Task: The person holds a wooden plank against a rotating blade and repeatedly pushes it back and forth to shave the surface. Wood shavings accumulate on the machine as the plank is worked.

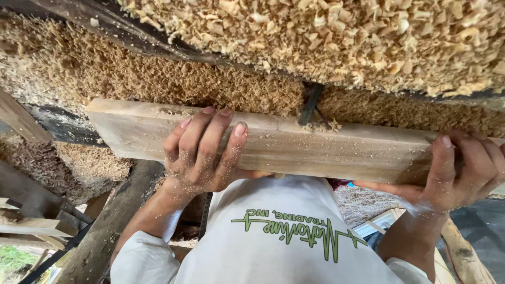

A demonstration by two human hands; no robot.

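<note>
Fingers of the left hand (202, 152) curl together over the near face of a pale wooden plank (315, 150); the right hand (463, 171) clamps its right end. Judging by the grip, the plank is being pressed flat toward the sawdust-covered bench (158, 79); any further push calls for even pressure from both hands. A dark metal post (310, 105) stands just beyond the plank's far edge.
</note>
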